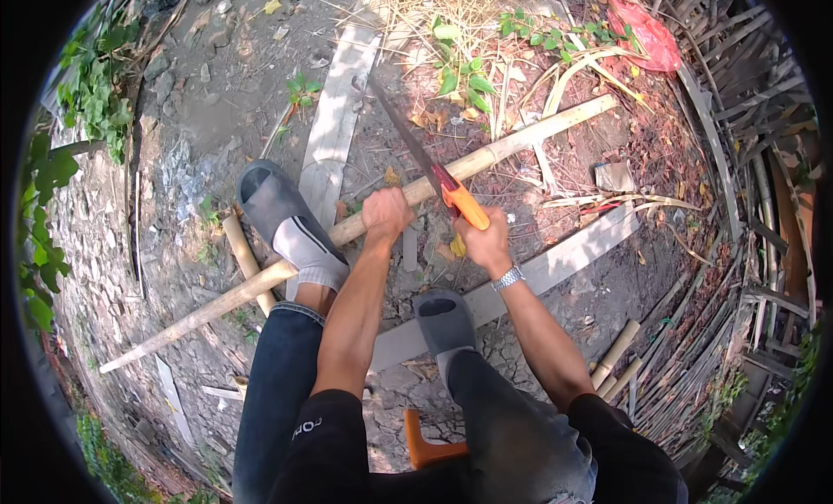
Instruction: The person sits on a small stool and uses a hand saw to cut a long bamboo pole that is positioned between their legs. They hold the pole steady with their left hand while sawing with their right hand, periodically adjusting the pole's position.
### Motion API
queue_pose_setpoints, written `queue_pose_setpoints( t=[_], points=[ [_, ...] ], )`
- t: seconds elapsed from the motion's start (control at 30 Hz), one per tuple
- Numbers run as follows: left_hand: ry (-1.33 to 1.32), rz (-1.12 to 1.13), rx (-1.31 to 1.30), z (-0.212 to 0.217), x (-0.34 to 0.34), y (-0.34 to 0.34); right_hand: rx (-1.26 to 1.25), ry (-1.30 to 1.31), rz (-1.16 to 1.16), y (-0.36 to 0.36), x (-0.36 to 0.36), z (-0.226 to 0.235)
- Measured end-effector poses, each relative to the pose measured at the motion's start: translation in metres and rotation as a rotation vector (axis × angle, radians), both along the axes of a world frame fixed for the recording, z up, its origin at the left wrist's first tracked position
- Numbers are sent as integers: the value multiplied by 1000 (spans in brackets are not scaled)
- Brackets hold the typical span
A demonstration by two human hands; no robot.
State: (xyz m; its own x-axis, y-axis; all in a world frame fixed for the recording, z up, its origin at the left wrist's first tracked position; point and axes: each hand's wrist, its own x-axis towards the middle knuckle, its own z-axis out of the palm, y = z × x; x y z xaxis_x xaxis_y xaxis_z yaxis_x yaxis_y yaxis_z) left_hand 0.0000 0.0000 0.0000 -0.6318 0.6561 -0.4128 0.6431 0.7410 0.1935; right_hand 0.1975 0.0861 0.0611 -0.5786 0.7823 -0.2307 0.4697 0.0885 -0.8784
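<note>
A long pale bamboo pole [521, 144] lies slantwise across the ground, from lower left to upper right. My left hand [387, 212] is closed round it near its middle, just left of the saw. In my right hand [486, 239] is the orange handle of a hand saw [409, 136]. Its dark blade crosses the pole and points up and to the left; whether the teeth have cut into the bamboo cannot be made out. My left foot, in a grey slide sandal [271, 196], rests on or against the pole.
A grey board [334, 126] lies under the pole, and another board [564, 263] runs beneath my right arm. A short bamboo piece [246, 256] is near my left foot. An orange object [422, 443] shows between my legs. Sticks [677, 365] pile at right; a red plastic bag [644, 35] lies farther off.
</note>
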Motion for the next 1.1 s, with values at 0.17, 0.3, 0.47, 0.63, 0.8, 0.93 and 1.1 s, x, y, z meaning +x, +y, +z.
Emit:
queue_pose_setpoints(
  t=[0.17, 0.3, 0.47, 0.63, 0.8, 0.93, 1.1],
  points=[
    [9, 8, -4, -14, 7, -21, -198, 93, -52, -96, 147, 29],
    [40, 14, 43, -21, 15, -22, -162, 96, -80, -100, 160, 7],
    [13, -2, -4, -4, -1, -6, -94, 112, -49, -39, 52, -11],
    [18, 4, 14, -17, 8, -11, -202, 134, -107, -100, 149, 3],
    [58, 18, 2, -17, 1, -6, -150, 129, -82, -93, 165, 6],
    [83, 24, -20, -22, 10, 0, -48, 58, -51, -32, 53, 8],
    [131, 11, -53, -20, 10, -10, -104, 177, -77, -69, 100, 7]
  ],
)
